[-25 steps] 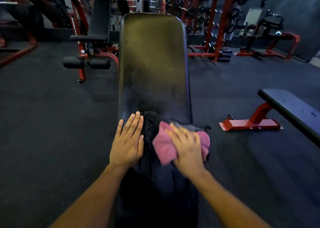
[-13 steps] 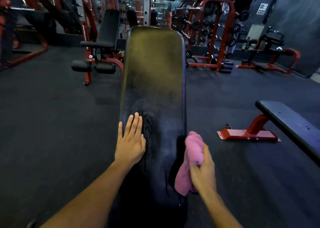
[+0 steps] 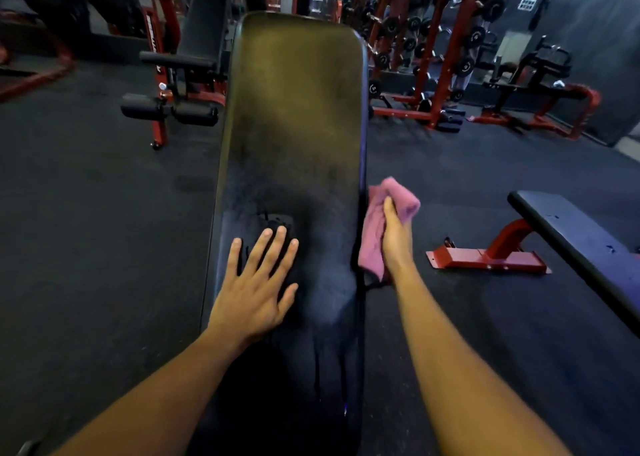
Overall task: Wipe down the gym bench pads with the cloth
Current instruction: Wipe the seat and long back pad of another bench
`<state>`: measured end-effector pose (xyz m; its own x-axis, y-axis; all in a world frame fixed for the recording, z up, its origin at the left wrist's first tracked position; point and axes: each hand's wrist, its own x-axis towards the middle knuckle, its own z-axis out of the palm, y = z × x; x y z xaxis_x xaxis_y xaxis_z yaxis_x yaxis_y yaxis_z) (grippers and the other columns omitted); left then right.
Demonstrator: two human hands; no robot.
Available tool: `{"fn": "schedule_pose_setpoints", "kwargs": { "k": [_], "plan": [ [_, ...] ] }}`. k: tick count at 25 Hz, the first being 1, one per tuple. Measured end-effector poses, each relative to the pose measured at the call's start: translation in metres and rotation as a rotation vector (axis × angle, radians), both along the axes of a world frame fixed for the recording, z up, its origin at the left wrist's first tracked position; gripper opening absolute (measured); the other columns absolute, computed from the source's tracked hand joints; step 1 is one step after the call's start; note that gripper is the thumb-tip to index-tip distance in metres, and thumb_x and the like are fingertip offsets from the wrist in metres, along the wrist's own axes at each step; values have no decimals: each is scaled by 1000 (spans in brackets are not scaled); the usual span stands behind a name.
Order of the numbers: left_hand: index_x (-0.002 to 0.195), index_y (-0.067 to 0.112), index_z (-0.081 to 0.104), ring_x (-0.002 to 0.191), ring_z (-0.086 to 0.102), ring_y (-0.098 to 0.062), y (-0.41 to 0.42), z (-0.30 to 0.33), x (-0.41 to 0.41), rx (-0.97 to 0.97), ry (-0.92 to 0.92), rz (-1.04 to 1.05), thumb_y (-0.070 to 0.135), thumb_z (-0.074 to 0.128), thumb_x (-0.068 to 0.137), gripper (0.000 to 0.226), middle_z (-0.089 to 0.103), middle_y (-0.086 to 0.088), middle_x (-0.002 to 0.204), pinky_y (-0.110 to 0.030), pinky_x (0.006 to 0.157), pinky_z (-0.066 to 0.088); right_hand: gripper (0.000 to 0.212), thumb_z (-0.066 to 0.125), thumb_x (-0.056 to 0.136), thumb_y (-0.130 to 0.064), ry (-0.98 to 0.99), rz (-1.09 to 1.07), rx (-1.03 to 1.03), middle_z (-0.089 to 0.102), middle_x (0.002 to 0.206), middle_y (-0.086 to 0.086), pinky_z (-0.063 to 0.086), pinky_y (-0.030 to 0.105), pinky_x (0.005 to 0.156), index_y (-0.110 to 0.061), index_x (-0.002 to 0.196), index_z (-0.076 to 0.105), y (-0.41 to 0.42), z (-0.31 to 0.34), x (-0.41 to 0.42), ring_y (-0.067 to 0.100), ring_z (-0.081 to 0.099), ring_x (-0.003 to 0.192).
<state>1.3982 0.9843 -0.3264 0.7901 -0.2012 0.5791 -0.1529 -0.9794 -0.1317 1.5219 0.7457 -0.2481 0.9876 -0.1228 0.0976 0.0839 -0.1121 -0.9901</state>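
1. Long black padded bench pad [image 3: 294, 116] runs straight away from the camera, angled up a bit at the far end. The near half looks streaky and dull, with a scuffed, torn-looking patch right by the left fingertips.
2. Left hand [image 3: 254, 287] lies flat, palm down, on the pad's left side. Fingers [image 3: 265, 247] are straight and slightly spread, holding nothing, just resting on the vinyl.
3. Right hand [image 3: 394, 235] is off the pad's right edge, its fingers wrapped round a bunched pink cloth [image 3: 375, 227]. The cloth presses against the side edge of the pad, about level with the left fingertips, and some of it sticks out above the hand.
4. Off to the right there's a flat black bench with a red steel foot [image 3: 491, 251] on the dark rubber floor [image 3: 86, 230].
5. Behind: a red-framed adjustable bench [image 3: 187, 71] at left and a red dumbbell rack [image 3: 419, 57] at right.
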Motion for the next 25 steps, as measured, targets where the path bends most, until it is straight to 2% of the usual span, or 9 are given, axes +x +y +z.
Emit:
{"fn": "schedule_pose_setpoints", "kwargs": {
  "k": [2,5,8,10,13,15,18,20,25],
  "plan": [
    [165,16,25,161,16,-27,2,-1,-1,26,19,3,49,42,102,73,14,-9,174,-65,125,14,51,54,102,-51,36,9,-55,60,134,1,43,30,103,-19,142,52,13,15,23,11,57,119],
    [166,16,24,161,14,-25,3,2,-2,22,20,-4,50,39,104,72,12,-8,175,-64,125,15,52,56,103,-46,58,-5,-185,57,127,4,42,28,97,-14,143,51,20,17,17,15,54,118],
    [166,16,24,161,13,-25,4,1,-2,6,25,-13,50,39,104,72,12,-8,175,-65,125,15,48,61,99,-49,52,5,-102,62,117,-7,46,27,93,-19,136,58,8,-24,-33,6,60,105],
    [166,15,23,161,13,-25,4,1,-3,8,23,-28,50,40,104,73,13,-9,175,-65,125,15,30,59,98,-54,44,22,-133,58,114,-21,46,17,93,-42,124,54,0,-58,-84,-13,55,102],
    [166,15,24,161,14,-26,2,3,-2,0,13,-30,49,42,103,73,14,-10,174,-66,125,14,3,54,104,-46,16,47,-261,55,103,-23,48,23,81,-43,103,56,-9,-84,-130,-6,53,93],
    [166,15,24,161,13,-26,2,2,-3,6,22,-24,49,41,103,73,13,-10,174,-66,125,14,15,57,102,-45,-5,65,-203,53,91,-18,46,23,71,-31,95,56,-8,-77,-113,-1,51,80],
    [166,15,23,161,12,-26,3,1,-3,16,16,-25,49,41,103,73,13,-10,175,-66,124,14,26,60,101,-40,-9,15,-174,60,105,-10,44,9,73,-21,117,64,1,-31,-44,-3,58,90],
    [165,15,25,161,13,-26,5,0,-3,6,9,-28,48,41,103,73,14,-9,174,-67,124,14,30,62,102,-36,-30,-27,-240,64,108,-3,44,13,75,-13,121,66,4,0,7,10,64,101],
    [165,15,28,161,14,-26,6,-1,-1,-3,0,-41,48,39,103,72,16,-10,174,-66,125,13,23,63,100,-37,-57,-16,-260,66,101,-2,47,24,78,-15,106,64,15,18,30,7,63,92]
  ]
}}
